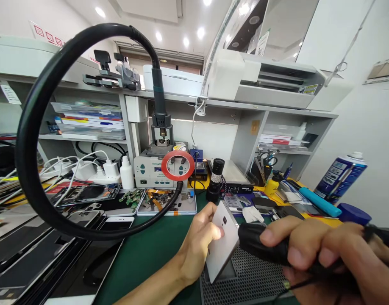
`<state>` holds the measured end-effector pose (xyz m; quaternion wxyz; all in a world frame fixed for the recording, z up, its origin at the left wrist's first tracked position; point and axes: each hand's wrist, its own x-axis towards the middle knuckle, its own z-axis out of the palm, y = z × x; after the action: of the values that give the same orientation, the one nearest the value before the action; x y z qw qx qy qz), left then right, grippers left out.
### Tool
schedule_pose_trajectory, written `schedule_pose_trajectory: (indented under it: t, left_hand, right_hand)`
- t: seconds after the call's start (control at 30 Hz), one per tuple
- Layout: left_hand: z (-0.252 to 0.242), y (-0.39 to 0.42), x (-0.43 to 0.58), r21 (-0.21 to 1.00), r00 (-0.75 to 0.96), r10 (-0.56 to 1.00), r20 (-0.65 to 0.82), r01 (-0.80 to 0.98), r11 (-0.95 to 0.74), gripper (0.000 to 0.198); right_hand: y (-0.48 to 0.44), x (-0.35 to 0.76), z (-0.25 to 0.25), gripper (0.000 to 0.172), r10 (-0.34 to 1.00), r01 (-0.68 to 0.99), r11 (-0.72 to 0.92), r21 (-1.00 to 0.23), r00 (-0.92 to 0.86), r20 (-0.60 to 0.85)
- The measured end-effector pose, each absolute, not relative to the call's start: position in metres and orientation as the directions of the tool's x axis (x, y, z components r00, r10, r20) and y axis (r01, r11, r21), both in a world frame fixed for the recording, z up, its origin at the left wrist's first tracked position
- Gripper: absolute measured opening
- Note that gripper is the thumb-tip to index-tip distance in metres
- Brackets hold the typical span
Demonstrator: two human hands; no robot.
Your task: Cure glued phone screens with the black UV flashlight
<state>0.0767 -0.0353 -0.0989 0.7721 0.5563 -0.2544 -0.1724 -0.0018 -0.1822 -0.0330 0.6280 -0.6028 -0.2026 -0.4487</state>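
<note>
The green desk (150, 254) spreads under both hands, and well beyond them on the shelf above sits a grey printer (264, 78). A thick black hose (26, 140) loops in a wide ring far out past the left hand, running up to the nozzle parked on the rework station (148, 169) at the back. Out to the left of the left hand lies a heap of dark phone screens (38, 254), overlapping one another.

Directly below the hands is a black perforated pad (245, 279). A blue spray can (340, 176) lies tilted beyond the right hand, near the wall.

The left hand (201, 237) is closed around a silver phone (223, 241), thumb on its back and fingers behind. The phone stands tilted, back cover towards us, with its lower edge down at the pad. The right hand (321, 250) is wrapped around a black tool (261, 243) – fingers curled over the barrel – and the tool's blunt front end is right up against the phone's right edge; whether it touches I cannot tell.

Beyond the left hand lies a shallow tray (165, 201) of small circuit parts, and a red tape ring (177, 165) sits in front of the station – just behind that tray.
</note>
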Motion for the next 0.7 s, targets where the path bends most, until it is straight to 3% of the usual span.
schedule_pose_trajectory:
  t: [0.1, 0.27, 0.43, 0.7]
  left_hand:
    - [-0.099, -0.035, 0.075, 0.95, 0.81, -0.54, 0.229, -0.065, 0.306, 0.006]
    - [-0.102, -0.036, 0.075, 0.944, 0.799, -0.539, 0.268, -0.105, 0.314, 0.017]
    - [-0.102, -0.036, 0.074, 0.944, 0.79, -0.551, 0.27, -0.104, 0.314, 0.018]
    - [-0.098, -0.037, 0.07, 0.934, 0.774, -0.566, 0.285, -0.09, 0.346, 0.016]
  right_hand:
    - [-0.195, 0.003, -0.019, 0.034, -0.15, 0.684, 0.04, -0.728, 0.725, 0.673]
    - [-0.195, 0.016, -0.002, 0.038, -0.374, 0.514, 0.255, -0.819, 0.833, 0.406]
    - [-0.19, 0.024, 0.004, 0.044, -0.449, 0.373, 0.401, -0.837, 0.876, 0.175]
    - [-0.197, 0.038, 0.001, 0.047, -0.44, 0.323, 0.472, -0.82, 0.893, 0.098]
